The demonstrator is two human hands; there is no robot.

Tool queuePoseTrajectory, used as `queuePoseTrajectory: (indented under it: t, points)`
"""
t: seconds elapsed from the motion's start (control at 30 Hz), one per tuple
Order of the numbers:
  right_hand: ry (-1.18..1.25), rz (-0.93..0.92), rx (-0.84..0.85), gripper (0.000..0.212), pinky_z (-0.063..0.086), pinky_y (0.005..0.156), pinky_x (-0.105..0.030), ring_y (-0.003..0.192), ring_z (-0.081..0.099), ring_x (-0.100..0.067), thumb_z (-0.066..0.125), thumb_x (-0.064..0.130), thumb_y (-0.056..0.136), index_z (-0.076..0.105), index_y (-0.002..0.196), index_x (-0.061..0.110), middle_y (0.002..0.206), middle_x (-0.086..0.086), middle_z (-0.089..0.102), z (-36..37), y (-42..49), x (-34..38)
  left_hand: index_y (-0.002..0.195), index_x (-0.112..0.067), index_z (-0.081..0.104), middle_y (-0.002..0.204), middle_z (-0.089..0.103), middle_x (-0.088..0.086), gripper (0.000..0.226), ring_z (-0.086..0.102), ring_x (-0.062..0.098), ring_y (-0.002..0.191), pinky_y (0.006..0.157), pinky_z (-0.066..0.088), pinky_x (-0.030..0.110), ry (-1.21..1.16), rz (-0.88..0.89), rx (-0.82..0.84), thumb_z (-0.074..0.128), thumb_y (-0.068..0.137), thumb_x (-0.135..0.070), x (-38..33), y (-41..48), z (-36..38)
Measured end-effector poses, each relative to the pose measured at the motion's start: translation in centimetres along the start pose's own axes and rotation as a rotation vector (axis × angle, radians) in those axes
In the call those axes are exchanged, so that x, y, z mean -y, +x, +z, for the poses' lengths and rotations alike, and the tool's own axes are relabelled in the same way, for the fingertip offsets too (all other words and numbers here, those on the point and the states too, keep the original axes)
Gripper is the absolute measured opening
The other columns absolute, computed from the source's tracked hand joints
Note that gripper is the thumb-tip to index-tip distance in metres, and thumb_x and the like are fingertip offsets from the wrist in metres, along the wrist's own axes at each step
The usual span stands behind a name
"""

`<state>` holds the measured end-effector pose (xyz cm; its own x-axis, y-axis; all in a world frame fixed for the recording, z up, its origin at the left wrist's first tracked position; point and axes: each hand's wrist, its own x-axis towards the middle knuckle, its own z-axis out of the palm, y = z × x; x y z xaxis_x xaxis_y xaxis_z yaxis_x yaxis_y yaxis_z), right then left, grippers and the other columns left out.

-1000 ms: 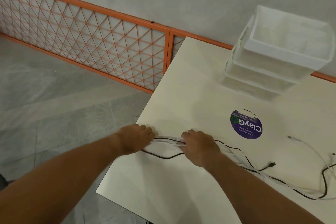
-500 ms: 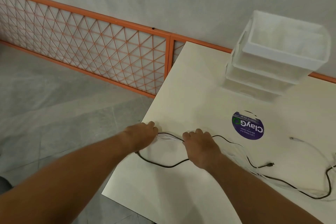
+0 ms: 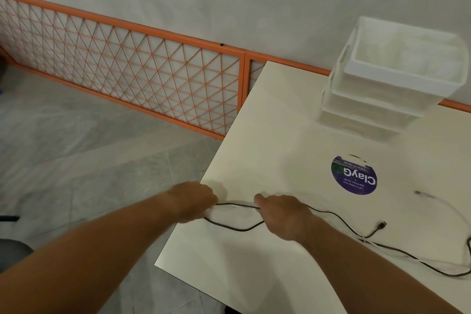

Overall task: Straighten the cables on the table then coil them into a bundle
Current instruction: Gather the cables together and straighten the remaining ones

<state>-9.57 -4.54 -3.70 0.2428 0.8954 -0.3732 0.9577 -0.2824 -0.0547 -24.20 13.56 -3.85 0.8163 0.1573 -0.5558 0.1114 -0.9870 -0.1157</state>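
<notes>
At the table's (image 3: 254,115) left edge the left hand (image 3: 191,201) and right hand (image 3: 283,216), both curled shut, pinch the black cable (image 3: 237,229) (a white cable (image 3: 438,199) beside it), which trails right across bare tabletop past a purple "ClayGo" sticker (image 3: 354,175).

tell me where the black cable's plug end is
In the head view, the black cable's plug lies loose on the table, right of the right hand, below the purple sticker.

We saw a smooth, faintly glossy cream table (image 3: 267,115), a thin matt black cable (image 3: 341,220), stacked white plastic bins (image 3: 397,84), a glossy purple sticker (image 3: 354,176) and an orange-painted lattice panel (image 3: 122,69).
</notes>
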Motion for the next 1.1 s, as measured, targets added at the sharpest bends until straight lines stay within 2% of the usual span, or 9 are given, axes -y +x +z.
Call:
queuePoseTrajectory:
  t: [0.1, 0.3, 0.4, 0.57, 0.67, 0.73, 0.83, 0.93, 1.1]
  points:
    - [0.029, -0.03, 0.026, 0.017, 0.036, 0.065, -0.036, 0.083, 0.056, -0.034, 0.033, 0.022, 0.1, 0.043, 0.113, 0.014, 0.106, -0.01, 0.06, 1.0, -0.2, 0.5, 0.113, -0.01, 0.061, 0.116, 0.06, 0.008, 0.022, 0.061, 0.034, 0.104, 0.078, 0.048, 0.038, 0.114, 0.005, 0.024, 0.049, 0.095, -0.015, -0.4, 0.0, 0.7]
    - [0.173, -0.005, 0.07, 0.045, 0.034, 0.074, -0.037, 0.104, 0.056, -0.035, 0.042, 0.055, 0.094, 0.043, 0.117, 0.016, 0.113, -0.01, 0.059, 1.3, -0.4, 0.7, 0.114, -0.008, 0.058, 0.12, 0.051, 0.008, 0.028, 0.06, 0.036, 0.099, 0.076, 0.047, 0.042, 0.12, 0.055, -0.027, 0.035, 0.097, -0.01, -0.4, -0.2, 1.6]
    - [0.149, 0.03, 0.078, 0.048, 0.04, 0.085, -0.04, 0.111, 0.051, -0.032, 0.048, 0.056, 0.09, 0.045, 0.121, 0.019, 0.118, -0.008, 0.054, 1.2, -0.3, 0.7, 0.119, -0.01, 0.052, 0.122, 0.052, 0.009, 0.029, 0.059, 0.033, 0.103, 0.08, 0.045, 0.041, 0.09, 0.05, -0.043, 0.033, 0.098, -0.012, -0.6, -0.1, 1.5]
    - [0.129, 0.126, 0.069, 0.055, 0.036, 0.095, -0.043, 0.118, 0.04, -0.027, 0.048, 0.061, 0.086, 0.046, 0.126, 0.023, 0.128, -0.002, 0.043, 0.7, 0.5, -0.4, 0.115, -0.012, 0.049, 0.111, 0.06, 0.009, 0.023, 0.061, 0.031, 0.098, 0.069, 0.041, 0.036, -0.023, 0.008, -0.078, 0.034, 0.099, -0.016, -1.4, 0.6, -0.5]
    - [0.252, 0.1, 0.069, 0.06, 0.033, 0.1, -0.042, 0.122, 0.039, -0.024, 0.052, 0.061, 0.083, 0.043, 0.132, 0.027, 0.131, 0.004, 0.046, -0.6, 0.9, -0.6, 0.113, -0.01, 0.049, 0.111, 0.057, 0.011, 0.022, 0.058, 0.032, 0.097, 0.075, 0.045, 0.04, -0.077, 0.044, -0.096, 0.035, 0.097, -0.012, -2.4, 1.1, -2.9]
    - [0.396, 0.102, 0.074, 0.048, 0.039, 0.098, -0.04, 0.116, 0.047, -0.024, 0.052, 0.056, 0.086, 0.048, 0.125, 0.03, 0.124, 0.003, 0.054, -1.4, 1.2, -0.5, 0.115, -0.008, 0.05, 0.112, 0.056, 0.013, 0.025, 0.057, 0.033, 0.098, 0.073, 0.041, 0.039, -0.071, 0.076, -0.109, 0.036, 0.095, -0.009, -2.9, 1.4, -4.7]
    - [0.601, 0.132, 0.087, 0.025, 0.052, 0.084, -0.041, 0.092, 0.062, -0.025, 0.047, 0.046, 0.092, 0.057, 0.102, 0.026, 0.101, -0.002, 0.064, -2.7, 1.2, -1.0, 0.114, -0.006, 0.051, 0.112, 0.054, 0.013, 0.024, 0.056, 0.034, 0.096, 0.07, 0.039, 0.038, -0.05, 0.098, -0.098, 0.036, 0.096, -0.01, -3.2, 1.7, -7.3]
    - [0.584, 0.144, 0.038, 0.021, 0.052, 0.079, -0.041, 0.085, 0.061, -0.025, 0.043, 0.042, 0.096, 0.052, 0.088, 0.025, 0.095, -0.005, 0.063, -4.4, 0.8, -2.2, 0.116, -0.009, 0.048, 0.112, 0.052, 0.011, 0.023, 0.048, 0.027, 0.081, 0.059, 0.034, 0.034, -0.133, 0.047, -0.106, 0.036, 0.097, -0.012, -3.0, 1.8, -9.3]
    - [0.494, 0.136, -0.086, 0.028, 0.05, 0.079, -0.038, 0.088, 0.06, -0.029, 0.041, 0.04, 0.098, 0.056, 0.099, 0.016, 0.095, -0.007, 0.062, -7.1, -0.1, -4.2, 0.117, -0.014, 0.044, 0.103, 0.054, 0.012, 0.023, 0.045, 0.023, 0.079, 0.067, 0.038, 0.035, -0.31, 0.025, -0.194, 0.04, 0.095, -0.012, -3.5, 2.9, -11.9]
